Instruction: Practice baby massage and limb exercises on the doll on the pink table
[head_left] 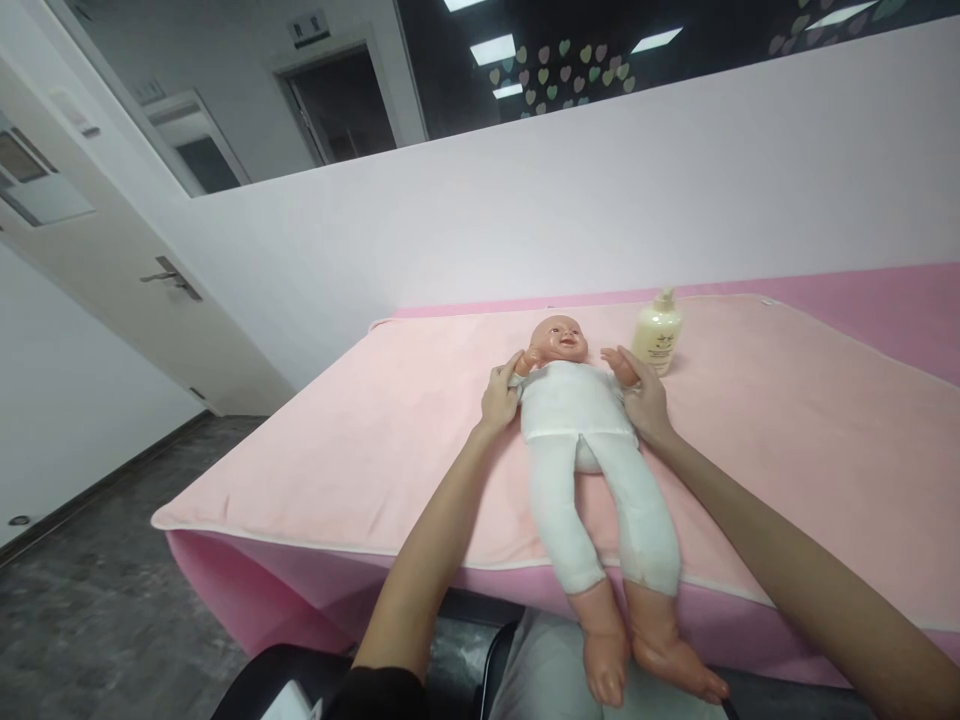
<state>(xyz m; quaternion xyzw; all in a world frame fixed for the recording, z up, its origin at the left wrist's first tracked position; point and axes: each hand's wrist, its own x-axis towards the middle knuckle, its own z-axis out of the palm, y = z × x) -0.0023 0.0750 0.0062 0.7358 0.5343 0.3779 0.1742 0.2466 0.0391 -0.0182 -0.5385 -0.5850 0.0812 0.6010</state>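
A baby doll [577, 400] with a white cloth body lies on its back on a pale pink blanket [390, 430]. Its head points to the wall, and its bare feet hang past the near table edge. My left hand [500, 393] is closed around the doll's arm on the left side. On the right side, my right hand [646, 400] grips the other arm near the forearm. Both doll hands stick up beside its head. Just beyond my right hand stands a pale yellow pump bottle [658, 332], upright on the blanket.
A darker pink cloth [892, 300] lies under the blanket and drapes over the front edge. Behind the table rises a white wall [600, 210] with a dark window above. A door [120, 250] is at the left. A black chair [285, 670] sits below the table edge.
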